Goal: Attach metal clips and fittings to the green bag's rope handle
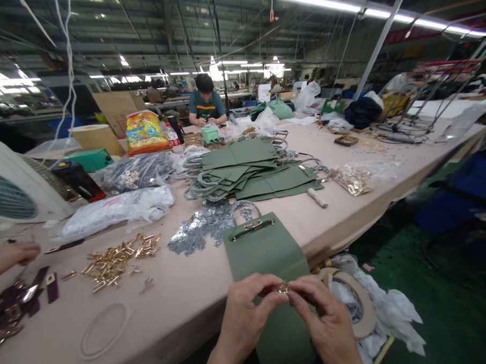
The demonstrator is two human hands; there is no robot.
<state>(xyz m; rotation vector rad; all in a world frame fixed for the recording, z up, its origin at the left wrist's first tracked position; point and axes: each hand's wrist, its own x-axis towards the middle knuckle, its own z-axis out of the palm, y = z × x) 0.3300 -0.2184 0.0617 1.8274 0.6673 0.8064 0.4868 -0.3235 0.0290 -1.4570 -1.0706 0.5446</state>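
Between the fingertips of my left hand (248, 310) and my right hand (327, 312) is a small gold metal piece (283, 287); both hands pinch it. Beneath them a green leather bag panel (266, 251) lies over the table's edge and hangs down. It has a clear-wrapped handle and a dark strap (253, 230) with gold hardware at its top. A pile of thin grey metal plates (199, 227) lies just left of the panel. Farther left are many gold fittings (117, 260).
Stacked green panels (246, 168) lie mid-table. A tape roll (104, 330) sits front left, near dark straps (20, 304) and another person's hand (12, 256). A seated person (206, 106) works across the table. Plastic wrap and a large ring (363, 300) are at right below the edge.
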